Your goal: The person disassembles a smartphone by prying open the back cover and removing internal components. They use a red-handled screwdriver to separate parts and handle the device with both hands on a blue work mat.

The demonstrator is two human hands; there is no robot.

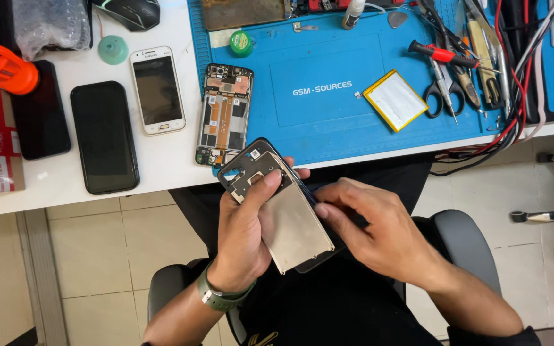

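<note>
Person seated at table, working over lap. Left hand closed round a stripped phone frame, metal backplate up, thumb pressing on the top part. Right hand fingers pinched at frame's right edge, looks like prying/separating the screen side. Step: mid-disassembly, prob. Next move needs steady grip, gentle pull along the edge. Opened phone w/ exposed board lies on blue mat, battery to the right.
</note>
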